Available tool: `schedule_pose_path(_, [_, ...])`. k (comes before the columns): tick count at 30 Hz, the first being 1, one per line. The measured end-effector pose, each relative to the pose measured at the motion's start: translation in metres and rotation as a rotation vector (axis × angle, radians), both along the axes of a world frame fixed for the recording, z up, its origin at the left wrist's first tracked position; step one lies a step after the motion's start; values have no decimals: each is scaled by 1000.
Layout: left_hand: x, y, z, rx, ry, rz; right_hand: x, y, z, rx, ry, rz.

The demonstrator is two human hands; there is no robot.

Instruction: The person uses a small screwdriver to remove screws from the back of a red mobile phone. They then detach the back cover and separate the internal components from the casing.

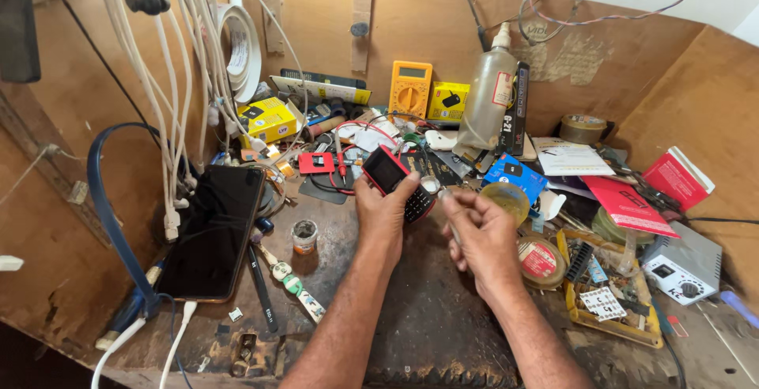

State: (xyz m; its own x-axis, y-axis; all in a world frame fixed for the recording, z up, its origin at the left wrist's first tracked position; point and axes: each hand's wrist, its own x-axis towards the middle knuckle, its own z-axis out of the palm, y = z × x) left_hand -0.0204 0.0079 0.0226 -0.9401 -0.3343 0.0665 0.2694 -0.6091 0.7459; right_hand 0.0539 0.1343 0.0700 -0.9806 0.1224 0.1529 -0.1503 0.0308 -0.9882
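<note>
Head view: left hand (385,213) is wrapped around a small red keypad phone (398,181), screen tilted up, held above the middle of the dark desk (427,318). Right hand (484,235) is closed in a pinch on a thin tool (452,223), its tip close by the phone's lower edge; exactly what tool, cannot tell.

A black smartphone (212,231) lies flat at near left, a small open pot (304,236) between it and the hands. Yellow meter (410,88) and a plastic bottle (489,92) stand at the far wall.

Risk, as I judge it: the tool tip could skid off the phone's casing, since the phone is braced by one hand only. An elbow swing could also tip the pot.
</note>
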Motion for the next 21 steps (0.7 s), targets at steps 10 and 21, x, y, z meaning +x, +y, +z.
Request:
schedule_pose_path(10, [4,6,-8,96,92,-187,-1,9,-5,-18,-49,63])
schedule_pose_path(21, [54,-34,50,-1389,498,326,-8,31,-7,-186,-46,136])
